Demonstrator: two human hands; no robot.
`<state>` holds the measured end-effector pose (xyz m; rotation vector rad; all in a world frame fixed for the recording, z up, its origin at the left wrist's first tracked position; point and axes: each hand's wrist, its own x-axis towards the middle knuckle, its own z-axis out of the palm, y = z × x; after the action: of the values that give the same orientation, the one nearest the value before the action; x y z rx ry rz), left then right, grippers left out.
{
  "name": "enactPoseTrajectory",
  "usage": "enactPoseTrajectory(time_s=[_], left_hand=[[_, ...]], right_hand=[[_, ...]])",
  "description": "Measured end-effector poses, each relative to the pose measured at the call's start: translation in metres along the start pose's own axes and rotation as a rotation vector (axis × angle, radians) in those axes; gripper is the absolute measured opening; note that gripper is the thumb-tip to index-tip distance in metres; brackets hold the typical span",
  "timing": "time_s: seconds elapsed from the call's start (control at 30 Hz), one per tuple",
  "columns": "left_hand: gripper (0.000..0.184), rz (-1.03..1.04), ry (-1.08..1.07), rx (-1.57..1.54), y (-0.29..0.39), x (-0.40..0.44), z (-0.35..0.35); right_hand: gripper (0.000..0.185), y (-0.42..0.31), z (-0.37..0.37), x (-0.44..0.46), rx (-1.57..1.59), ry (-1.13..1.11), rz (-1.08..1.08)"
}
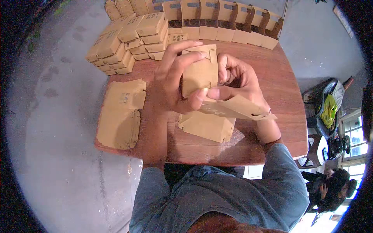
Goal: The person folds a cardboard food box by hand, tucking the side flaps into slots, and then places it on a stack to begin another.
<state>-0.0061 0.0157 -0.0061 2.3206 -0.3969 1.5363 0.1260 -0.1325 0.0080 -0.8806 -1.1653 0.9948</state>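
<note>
A partly folded brown cardboard box is held up above the table between both hands. My left hand grips its left side, fingers over the top and thumb at the lower edge. My right hand has curled fingers at the box's right side, its thumb meeting the left thumb at the lower corner. An unfolded flap of the box extends to the right below my right hand. Under the hands lies a flat cardboard blank. Another stack of flat blanks, with dark print, rests on the left.
Folded boxes printed "EAT ME!" are stacked at the back left of the wooden table. A row of upright cardboard carriers with handle holes lines the back edge. Chairs and a person in dark clothes are at the right.
</note>
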Motion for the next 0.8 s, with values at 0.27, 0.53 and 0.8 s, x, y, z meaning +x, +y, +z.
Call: enactPoseTrajectory(time_s=[0.27,0.53,0.8], left_hand=[[0.048,0.003,0.018,0.057,-0.004,-0.004,0.000],[0.058,-0.122,0.148,0.084,0.004,-0.008,0.014],[0.040,0.014,0.087,0.177,0.006,-0.003,0.008]], right_hand=[[0.019,-0.008,0.000,0.000,0.057,-0.016,0.104],[0.019,-0.009,-0.002,0.000,-0.068,-0.008,0.107],[0.019,-0.009,0.001,0.004,0.052,0.070,0.028]])
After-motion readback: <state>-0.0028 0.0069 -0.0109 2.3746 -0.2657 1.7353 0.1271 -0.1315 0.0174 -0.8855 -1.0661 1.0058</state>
